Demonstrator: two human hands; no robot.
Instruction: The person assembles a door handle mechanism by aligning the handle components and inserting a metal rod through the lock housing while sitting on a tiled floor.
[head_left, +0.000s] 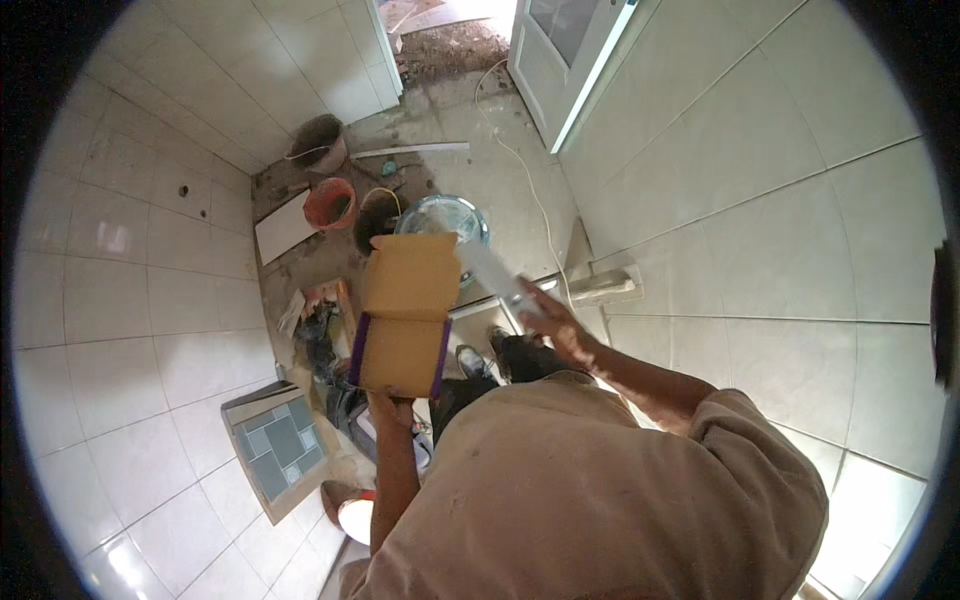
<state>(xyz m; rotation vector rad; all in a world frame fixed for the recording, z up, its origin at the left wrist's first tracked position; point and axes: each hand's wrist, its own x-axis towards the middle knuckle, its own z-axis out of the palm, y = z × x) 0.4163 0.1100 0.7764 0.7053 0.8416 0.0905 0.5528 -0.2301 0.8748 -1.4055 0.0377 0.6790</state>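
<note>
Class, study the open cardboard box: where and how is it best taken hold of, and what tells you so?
Probably by the near edge of the cardboard box, coming from the person's own side, where the left hand grips it. The lid is folded open, away from the body; that panel could bend at its crease, so it seems a poorer hold.

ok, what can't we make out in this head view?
All in the head view:
Pale flat tool in the right hand: exact shape, lost to blur.
Left hand: partly hidden by the open cardboard box.
Bluish tub: part blocked by box and tool.
Dark object, far right: cut off by the fisheye rim.
</note>
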